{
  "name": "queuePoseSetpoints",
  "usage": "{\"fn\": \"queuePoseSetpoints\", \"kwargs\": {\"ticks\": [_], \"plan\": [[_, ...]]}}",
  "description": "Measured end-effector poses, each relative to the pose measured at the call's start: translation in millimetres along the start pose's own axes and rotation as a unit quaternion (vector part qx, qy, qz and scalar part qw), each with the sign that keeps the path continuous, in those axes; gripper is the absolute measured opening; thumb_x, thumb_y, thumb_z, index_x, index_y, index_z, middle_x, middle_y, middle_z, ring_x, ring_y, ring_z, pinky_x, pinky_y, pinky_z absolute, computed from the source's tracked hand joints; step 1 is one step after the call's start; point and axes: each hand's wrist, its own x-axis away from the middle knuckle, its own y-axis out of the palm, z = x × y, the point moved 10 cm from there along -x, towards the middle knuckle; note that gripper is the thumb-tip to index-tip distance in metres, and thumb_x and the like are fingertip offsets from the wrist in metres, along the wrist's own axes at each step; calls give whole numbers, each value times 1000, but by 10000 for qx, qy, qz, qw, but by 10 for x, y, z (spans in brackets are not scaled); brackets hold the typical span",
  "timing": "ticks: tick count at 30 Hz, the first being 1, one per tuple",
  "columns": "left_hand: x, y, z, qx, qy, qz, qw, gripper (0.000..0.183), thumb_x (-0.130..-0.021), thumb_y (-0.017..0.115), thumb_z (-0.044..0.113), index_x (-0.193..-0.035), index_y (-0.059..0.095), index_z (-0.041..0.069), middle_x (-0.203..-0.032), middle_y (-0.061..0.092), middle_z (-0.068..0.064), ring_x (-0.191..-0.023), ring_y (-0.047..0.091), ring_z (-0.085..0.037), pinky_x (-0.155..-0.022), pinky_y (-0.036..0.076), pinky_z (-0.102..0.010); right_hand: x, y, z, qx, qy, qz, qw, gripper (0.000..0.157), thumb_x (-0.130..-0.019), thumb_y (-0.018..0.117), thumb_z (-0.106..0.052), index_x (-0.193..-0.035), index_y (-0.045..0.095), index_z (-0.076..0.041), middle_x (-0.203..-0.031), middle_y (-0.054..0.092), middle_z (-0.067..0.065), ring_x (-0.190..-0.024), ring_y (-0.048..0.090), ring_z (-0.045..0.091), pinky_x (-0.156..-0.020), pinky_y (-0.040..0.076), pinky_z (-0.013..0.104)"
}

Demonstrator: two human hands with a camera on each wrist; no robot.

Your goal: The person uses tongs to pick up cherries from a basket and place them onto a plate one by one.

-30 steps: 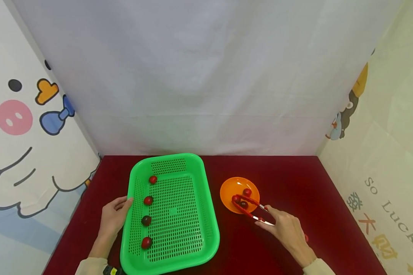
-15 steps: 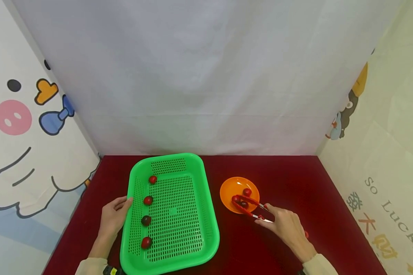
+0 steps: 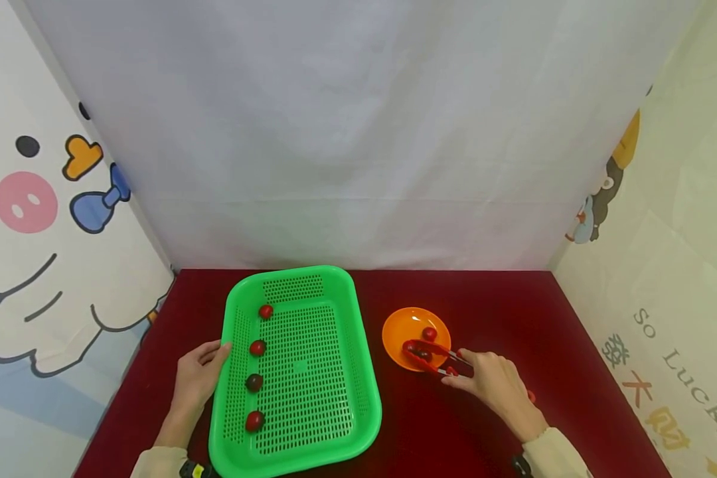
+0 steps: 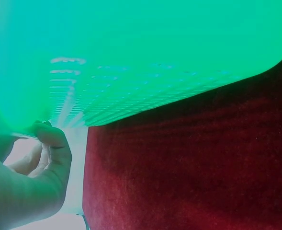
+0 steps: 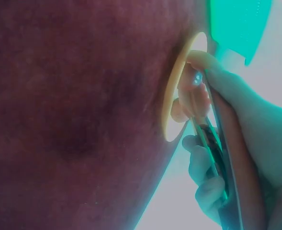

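My left hand [image 3: 197, 375] grips the left rim of a green perforated plastic basket [image 3: 367, 392]; the left wrist view shows the curled fingers at its edge. A column of several small round fruits, red and dark red [image 3: 254, 421], lies along the basket's left side. In my right hand [image 3: 502, 392] are tongs with red tips [image 3: 435, 347], reaching over an orange plate [image 3: 397, 325]. The tips stand around a red fruit [image 3: 409, 346] and a dark fruit [image 3: 423, 356], both partly covered by the tongs. Another red fruit [image 3: 429, 334] lies just behind them on the plate.
A dark red cloth [image 3: 502, 312] covers the table. Behind it hangs a pale curtain [image 3: 358, 166], with printed cartoon panels [image 3: 36, 265] on the left and right. Basket and plate stand side by side with a narrow gap.
The tongs' arms have come closer together around the fruits on the plate, as my right hand squeezes in and shifts slightly. My left hand and the basket stay in place.
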Motion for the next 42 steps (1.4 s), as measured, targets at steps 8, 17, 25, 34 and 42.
{"fn": "queuePoseSetpoints", "kwargs": {"ticks": [8, 17, 25, 34, 42], "plan": [[-17, -1, 14, -31, 30, 23, 10000, 58, -106, 57, 40, -142, 55, -6, -135, 60, -29, -83, 62, -1, -69, 53, -20, -32, -10, 4, 29, 49, -78, 10000, 57, -75, 91, -47, -109, 78, -4, -69, 65, 1, -50, 37, 10, -45, 37, 24], [-5, -2, 28, -59, 56, 24, 10000, 58, -107, 57, 39, -142, 55, -6, -135, 59, -30, -84, 62, -1, -69, 53, -19, -54, -1, 9, 90, 158, -204, 9996, 61, -75, 90, -51, -111, 76, -4, -60, 54, -6, -50, 36, 11, -45, 34, 25], [-7, 2, 21, -30, 10, 8, 10000, 60, -106, 56, 41, -143, 54, -6, -137, 58, -30, -86, 63, -2, -69, 53, -19, -74, -43, -52, 2, 61, -100, 9999, 61, -74, 90, -51, -111, 76, -5, -60, 55, -6, -48, 31, 9, -43, 30, 25], [10, 1, 34, 37, 23, 14, 10000, 58, -107, 56, 38, -143, 54, -7, -135, 59, -31, -83, 62, 1, -69, 54, -19, -110, -151, -155, -3, -172, 189, 9997, 64, -74, 90, -52, -113, 76, -2, -52, 37, -10, -50, 20, 6, -44, 21, 22], [4, 0, 19, 44, 6, 12, 10000, 59, -107, 56, 40, -143, 54, -7, -136, 58, -31, -82, 61, 1, -69, 53, -19, -176, -296, -244, 30, -307, 481, 9984, 59, -74, 91, -50, -110, 76, -6, -56, 33, -11, -51, 18, 5, -45, 19, 22]]}}
